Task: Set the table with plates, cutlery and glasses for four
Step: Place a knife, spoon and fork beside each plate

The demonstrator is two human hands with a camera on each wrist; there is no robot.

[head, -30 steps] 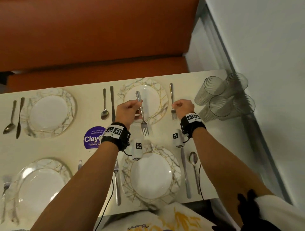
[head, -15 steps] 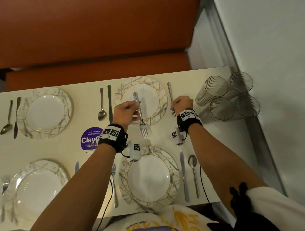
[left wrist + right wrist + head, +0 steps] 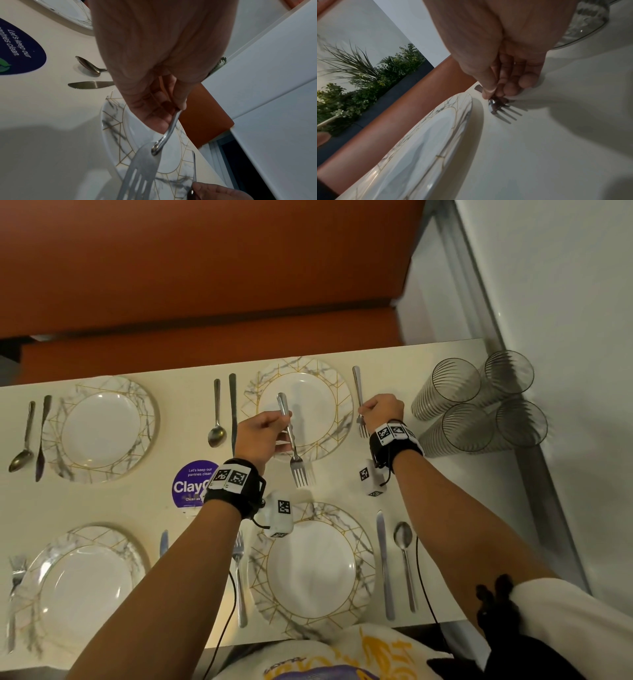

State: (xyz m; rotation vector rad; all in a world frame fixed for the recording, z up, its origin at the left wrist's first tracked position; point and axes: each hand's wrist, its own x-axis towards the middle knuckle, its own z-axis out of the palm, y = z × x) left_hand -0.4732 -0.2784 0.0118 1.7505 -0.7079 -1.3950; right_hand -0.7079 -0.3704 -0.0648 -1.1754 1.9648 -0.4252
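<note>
My left hand pinches a steel fork by its handle and holds it in the air over the far right plate, tines toward me; the same fork fills the left wrist view. My right hand grips a second fork near its neck, and that fork lies on the table right of the same plate. In the right wrist view the fingertips pinch this fork against the tabletop. A spoon and a knife lie left of that plate.
Three other marble-patterned plates stand on the white table with cutlery beside them. Several ribbed glasses cluster at the right end by the wall. A purple round sticker sits mid-table. An orange bench lies beyond.
Both hands hold nearly the same places. The left hand with its fork has drifted slightly; the right hand stays on the fork lying beside the plate.
</note>
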